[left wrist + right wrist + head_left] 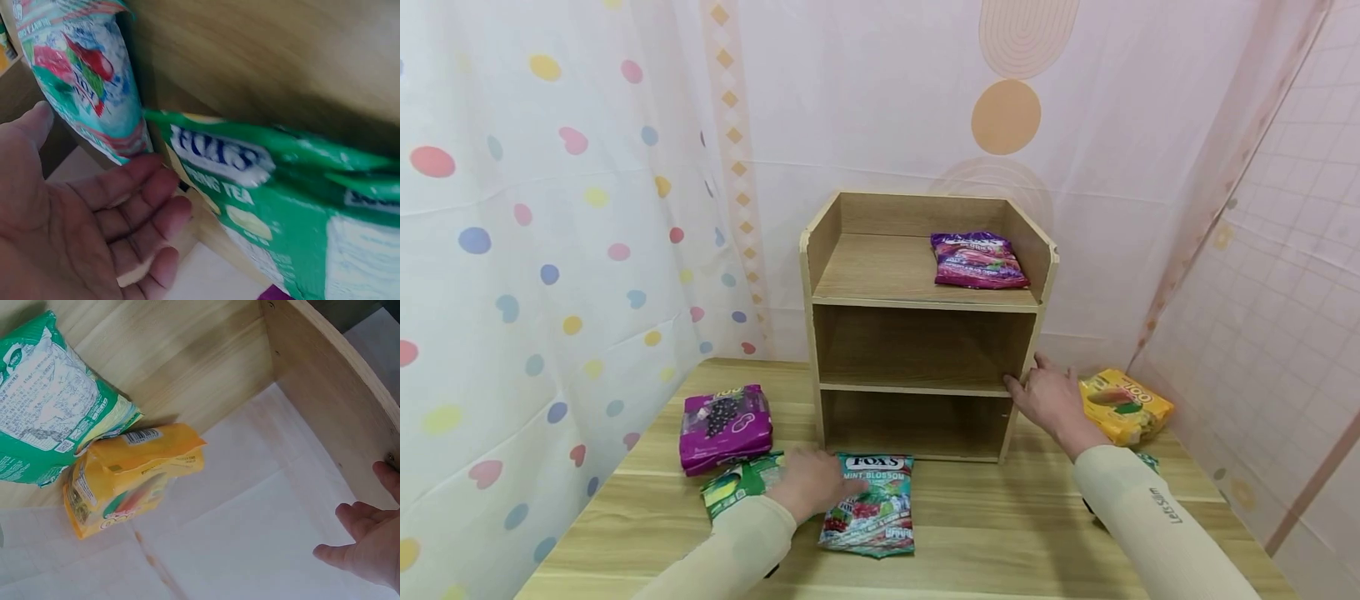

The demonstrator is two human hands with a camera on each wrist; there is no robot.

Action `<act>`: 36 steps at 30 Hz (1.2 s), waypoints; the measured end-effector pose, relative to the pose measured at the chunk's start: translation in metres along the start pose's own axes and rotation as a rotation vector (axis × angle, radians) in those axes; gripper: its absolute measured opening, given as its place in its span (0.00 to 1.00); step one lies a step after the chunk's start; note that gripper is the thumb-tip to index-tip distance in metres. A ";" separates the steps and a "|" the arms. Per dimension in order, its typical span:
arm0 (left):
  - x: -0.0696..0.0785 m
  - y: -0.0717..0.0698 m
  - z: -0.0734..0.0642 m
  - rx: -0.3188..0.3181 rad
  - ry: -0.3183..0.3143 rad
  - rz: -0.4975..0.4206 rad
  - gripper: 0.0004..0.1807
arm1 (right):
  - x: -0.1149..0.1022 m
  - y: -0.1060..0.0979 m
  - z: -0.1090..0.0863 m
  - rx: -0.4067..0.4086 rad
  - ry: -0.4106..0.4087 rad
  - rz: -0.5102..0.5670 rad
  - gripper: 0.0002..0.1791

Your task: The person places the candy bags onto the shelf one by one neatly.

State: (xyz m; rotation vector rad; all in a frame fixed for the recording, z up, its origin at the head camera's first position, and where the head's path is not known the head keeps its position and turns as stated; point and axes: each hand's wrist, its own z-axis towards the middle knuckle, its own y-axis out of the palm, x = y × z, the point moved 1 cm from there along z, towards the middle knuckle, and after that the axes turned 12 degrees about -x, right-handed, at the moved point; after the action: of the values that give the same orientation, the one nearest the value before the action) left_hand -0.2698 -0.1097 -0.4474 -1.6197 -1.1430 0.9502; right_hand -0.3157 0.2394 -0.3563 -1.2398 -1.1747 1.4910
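Observation:
My left hand (811, 483) is over the table between two candy bags, its fingers loosely spread and holding nothing. Under its right side lies a teal Fox's Mint Blossom bag (880, 521). A green Fox's Spring Tea bag (250, 181) is close by its fingertips and partly hidden by the hand in the head view. My right hand (1051, 400) is at the right side panel of a small wooden shelf (925, 387), fingers extended near the front edge. Whether it touches the panel is hard to tell. A purple-pink Fox's bag (977, 260) lies on the shelf's top, at the right.
A purple grape candy bag (726, 425) lies on the table left of the shelf. Right of it are a yellow mango candy bag (1123, 407) and a green bag (50, 403), mostly behind the right forearm in the head view. Curtains hang behind and at both sides.

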 end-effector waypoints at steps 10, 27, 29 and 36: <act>0.009 0.005 -0.002 -0.039 -0.027 -0.017 0.46 | 0.002 0.001 -0.001 -0.010 0.005 0.026 0.36; 0.012 0.000 0.000 -0.036 0.188 -0.132 0.40 | -0.001 0.003 0.001 -0.012 0.004 0.039 0.30; 0.012 0.000 0.000 -0.028 0.202 -0.142 0.39 | -0.001 0.003 0.001 -0.018 0.005 0.039 0.30; 0.014 -0.002 -0.003 -0.109 0.149 -0.165 0.39 | -0.001 0.003 0.000 -0.036 0.020 0.037 0.31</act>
State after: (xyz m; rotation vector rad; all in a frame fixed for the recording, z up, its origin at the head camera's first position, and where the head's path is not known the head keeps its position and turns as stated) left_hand -0.2641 -0.0969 -0.4458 -1.6254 -1.2214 0.6604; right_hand -0.3154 0.2378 -0.3586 -1.3038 -1.1765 1.4871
